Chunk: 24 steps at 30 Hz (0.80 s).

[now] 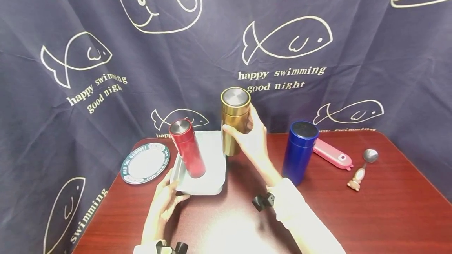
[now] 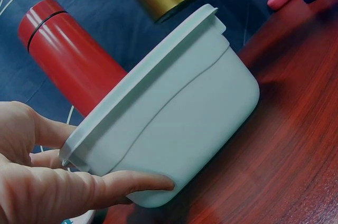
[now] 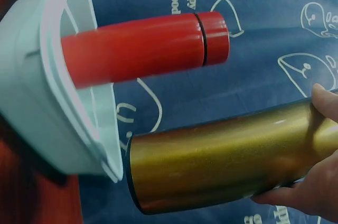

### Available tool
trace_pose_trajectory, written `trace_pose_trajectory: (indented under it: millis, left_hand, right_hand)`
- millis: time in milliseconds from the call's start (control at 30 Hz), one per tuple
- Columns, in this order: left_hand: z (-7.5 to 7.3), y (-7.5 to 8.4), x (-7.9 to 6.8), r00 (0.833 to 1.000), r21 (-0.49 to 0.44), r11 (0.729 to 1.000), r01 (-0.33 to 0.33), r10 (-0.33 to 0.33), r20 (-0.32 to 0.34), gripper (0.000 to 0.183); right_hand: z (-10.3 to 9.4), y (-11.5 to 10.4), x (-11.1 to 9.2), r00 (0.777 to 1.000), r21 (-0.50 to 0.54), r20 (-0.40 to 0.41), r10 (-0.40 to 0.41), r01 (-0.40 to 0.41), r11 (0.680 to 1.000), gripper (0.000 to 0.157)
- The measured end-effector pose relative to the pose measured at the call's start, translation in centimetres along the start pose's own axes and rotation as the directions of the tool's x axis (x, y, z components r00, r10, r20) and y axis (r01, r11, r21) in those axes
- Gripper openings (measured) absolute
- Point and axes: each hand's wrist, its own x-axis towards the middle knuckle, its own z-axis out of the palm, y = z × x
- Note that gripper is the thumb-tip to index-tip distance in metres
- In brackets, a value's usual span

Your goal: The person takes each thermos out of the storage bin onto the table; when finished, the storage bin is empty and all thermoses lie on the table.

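A pale mint plastic bin (image 1: 208,189) sits at the middle left of the table. My left hand (image 1: 164,201) holds its near left corner, the thumb along the outer wall and the fingers by the rim in the left wrist view. Inside the bin leans a red thermos (image 1: 192,156) with a steel-topped lid. My right hand (image 1: 255,144) grips a gold thermos (image 3: 211,160) round its body, lid upward. That thermos hangs in the air by the bin's right rim, its base apart from the rim in the left wrist view.
Right of my right hand stands a blue thermos (image 1: 299,160). Beyond it lie a pink case (image 1: 332,154) and a spoon (image 1: 359,174) with a bear-shaped handle end. A green-rimmed plate (image 1: 144,164) lies left of the bin. A dark printed curtain (image 1: 226,50) hangs behind the table.
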Motion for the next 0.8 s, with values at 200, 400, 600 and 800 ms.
trace_pose_trajectory:
  millis: [200,400,600,800]
  left_hand:
    - [0.0,-0.1,0.1,1.000,-0.015,1.000,-0.001,0.001,0.002,0.063]
    - [0.2,0.0,0.0,1.000,-0.014,1.000,0.001,-0.001,-0.006,0.060]
    - [0.3,0.2,-0.1,1.000,-0.019,1.000,0.008,-0.009,-0.012,0.063]
    - [0.4,0.2,-0.2,1.000,-0.022,1.000,0.009,-0.009,-0.014,0.064]
  right_hand:
    - [-1.4,4.8,-0.2,0.995,-0.051,-0.070,0.074,-0.078,0.996,0.081]
    - [-3.1,7.3,-1.5,0.984,-0.136,-0.093,0.149,-0.161,0.978,0.085]
    - [-3.6,9.2,-2.4,0.976,-0.178,-0.100,0.193,-0.208,0.962,0.085]
    - [-3.9,10.4,-2.8,0.973,-0.192,-0.112,0.200,-0.219,0.957,0.085]
